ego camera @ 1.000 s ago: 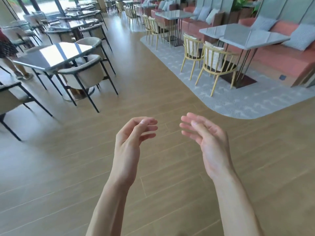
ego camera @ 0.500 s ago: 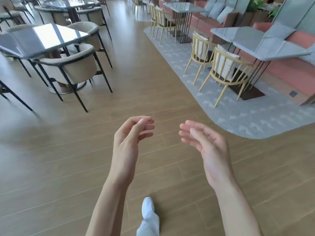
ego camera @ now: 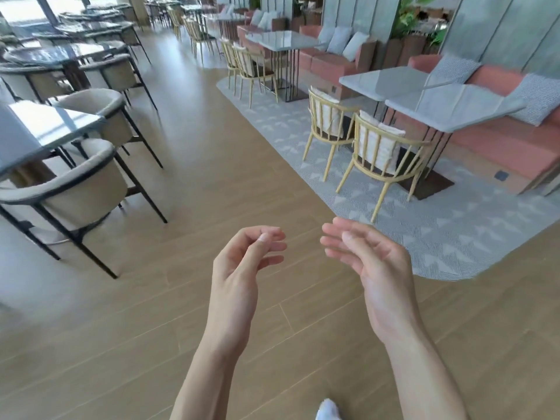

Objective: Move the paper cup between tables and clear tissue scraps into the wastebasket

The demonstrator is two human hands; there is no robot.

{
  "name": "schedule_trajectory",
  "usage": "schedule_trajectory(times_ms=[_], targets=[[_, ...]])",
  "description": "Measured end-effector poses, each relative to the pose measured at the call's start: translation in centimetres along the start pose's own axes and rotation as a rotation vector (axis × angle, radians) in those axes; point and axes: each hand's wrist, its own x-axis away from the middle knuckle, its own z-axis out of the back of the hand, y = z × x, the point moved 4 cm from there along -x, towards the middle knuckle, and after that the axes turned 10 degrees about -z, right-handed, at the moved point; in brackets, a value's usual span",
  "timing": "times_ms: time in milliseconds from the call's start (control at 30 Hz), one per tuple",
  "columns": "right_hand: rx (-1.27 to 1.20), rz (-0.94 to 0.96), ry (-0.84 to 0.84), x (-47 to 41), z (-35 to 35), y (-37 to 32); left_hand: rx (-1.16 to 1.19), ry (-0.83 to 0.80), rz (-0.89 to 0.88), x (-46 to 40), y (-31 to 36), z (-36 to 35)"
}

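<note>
Both of my hands hang in front of me above the wooden floor, holding nothing. My left hand (ego camera: 242,268) has its fingers loosely curled, thumb near the fingertips. My right hand (ego camera: 372,265) is relaxed, fingers slightly bent and palm turned inward. No paper cup, tissue scraps or wastebasket shows in the head view. The nearest light grey tables (ego camera: 454,104) at the right have bare tops.
A dark glass table (ego camera: 36,131) with beige armchairs (ego camera: 75,189) stands at the left. Yellow wooden chairs (ego camera: 381,153) sit on a grey patterned rug (ego camera: 439,237) at the right, beside pink sofas (ego camera: 500,140). A wooden aisle (ego camera: 197,116) runs ahead between them. A white shoe tip (ego camera: 328,410) shows below.
The view has advanced along the aisle and turned slightly right; tables and chairs have come closer. Both hands keep the same pose. The white shoe now shows at the lower right.
</note>
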Motion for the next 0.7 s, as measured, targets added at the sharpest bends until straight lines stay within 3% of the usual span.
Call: schedule_trajectory(times_ms=[267,500,700], targets=[[-0.053,-0.01,-0.031,-20.9,-1.6,0.1,-0.08,0.085,-0.022,-17.7,-7.4,-2.3],[-0.081,0.047,-0.139,-40.5,-5.8,-5.9,-0.06,0.174,-0.119,-36.9,-9.1,-5.9],[-0.029,-0.009,-0.211,-52.5,-9.3,-5.3,-0.039,0.232,-0.077,-48.4,-14.1,-6.7]])
